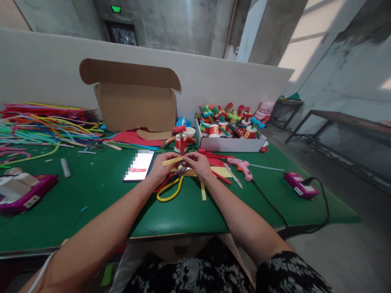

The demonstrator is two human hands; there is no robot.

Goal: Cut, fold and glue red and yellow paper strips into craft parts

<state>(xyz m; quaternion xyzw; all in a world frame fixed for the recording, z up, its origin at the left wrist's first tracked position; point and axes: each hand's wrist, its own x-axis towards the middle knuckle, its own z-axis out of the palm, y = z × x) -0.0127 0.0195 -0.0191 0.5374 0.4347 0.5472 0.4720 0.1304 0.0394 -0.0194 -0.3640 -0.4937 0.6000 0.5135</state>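
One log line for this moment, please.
left hand: holding yellow strip; right hand: at strip's end; scissors: near hands; toy figure: beyond hands; glue gun: right

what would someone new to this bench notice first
Probably the white box packed with bright toy figures, right of centre at the back of the green table. Next, the heap of coloured strips at the far left, beside an open cardboard box. In the middle, the left hand and right hand meet at a yellow strip.
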